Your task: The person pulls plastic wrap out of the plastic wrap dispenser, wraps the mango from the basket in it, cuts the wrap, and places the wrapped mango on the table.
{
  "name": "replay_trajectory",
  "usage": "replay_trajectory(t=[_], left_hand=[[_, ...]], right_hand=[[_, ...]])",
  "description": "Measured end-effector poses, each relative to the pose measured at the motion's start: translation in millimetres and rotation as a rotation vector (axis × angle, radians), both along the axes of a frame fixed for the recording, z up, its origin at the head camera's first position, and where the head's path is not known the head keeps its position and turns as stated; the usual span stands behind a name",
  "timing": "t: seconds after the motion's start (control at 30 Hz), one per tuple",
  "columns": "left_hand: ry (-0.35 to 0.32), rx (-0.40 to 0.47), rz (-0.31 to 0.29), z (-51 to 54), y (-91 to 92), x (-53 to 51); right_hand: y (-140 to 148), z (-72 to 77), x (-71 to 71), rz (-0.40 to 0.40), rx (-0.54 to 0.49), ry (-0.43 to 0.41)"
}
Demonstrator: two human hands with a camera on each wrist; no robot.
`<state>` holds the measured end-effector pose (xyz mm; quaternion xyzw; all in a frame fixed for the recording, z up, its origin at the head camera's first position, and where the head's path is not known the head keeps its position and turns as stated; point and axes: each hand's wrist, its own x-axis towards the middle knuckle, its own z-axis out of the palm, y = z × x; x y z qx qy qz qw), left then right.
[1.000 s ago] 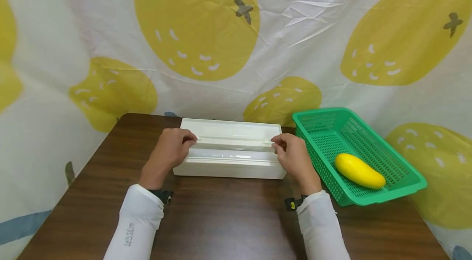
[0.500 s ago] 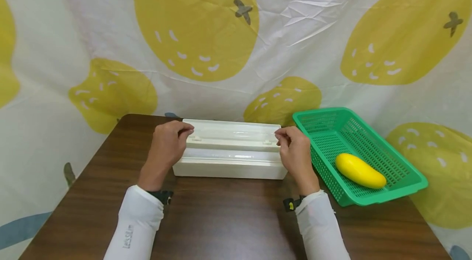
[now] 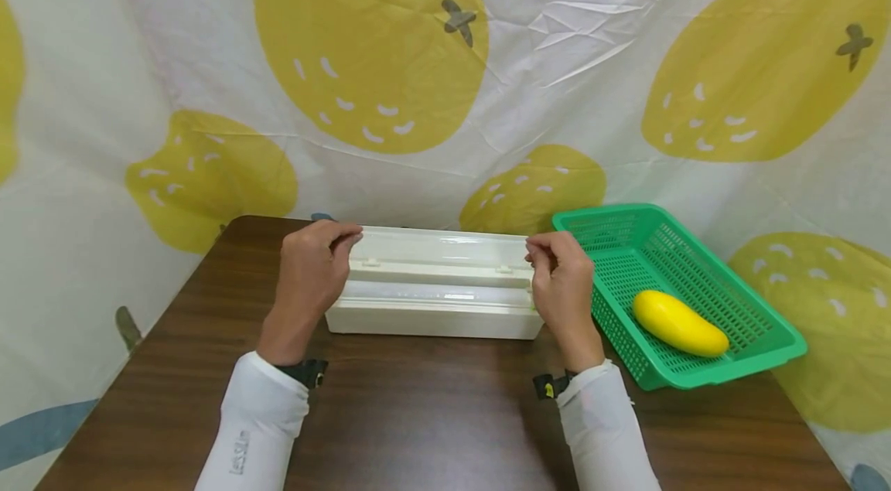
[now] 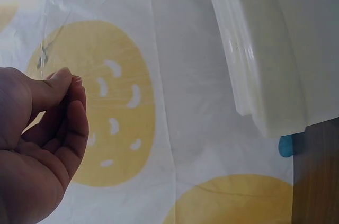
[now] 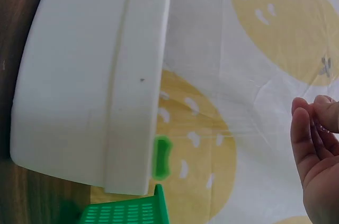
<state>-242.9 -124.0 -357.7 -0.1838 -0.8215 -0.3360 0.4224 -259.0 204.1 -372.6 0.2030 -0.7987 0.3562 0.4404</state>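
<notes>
Both left hand [image 3: 312,274] and right hand [image 3: 565,282] pinched clear film [image 3: 455,239] above the white box [image 3: 435,323], frame center. Extraction seemed the current step; next, even tension seemed necessary.

Left wrist view: your left hand [image 4: 45,144] is cut off by the left edge; outline of your clear film [image 4: 106,89] too faint to trace. Right wrist view: right edge crops your right hand [image 5: 320,173], bottom edge the green basket [image 5: 123,213].
</notes>
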Motion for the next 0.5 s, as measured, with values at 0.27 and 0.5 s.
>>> replay_trajectory(t=[0.27, 0.5], left_hand=[[0.089, 0.010, 0.016, 6.4, 2.5, 2.1], [0.127, 0.057, 0.022, 12.5, 5.0, 8.2]], right_hand=[[-2, 9.2, 4.9, 0.020, -0.044, 0.101], [-3, 16.0, 9.1, 0.042, -0.070, 0.144]])
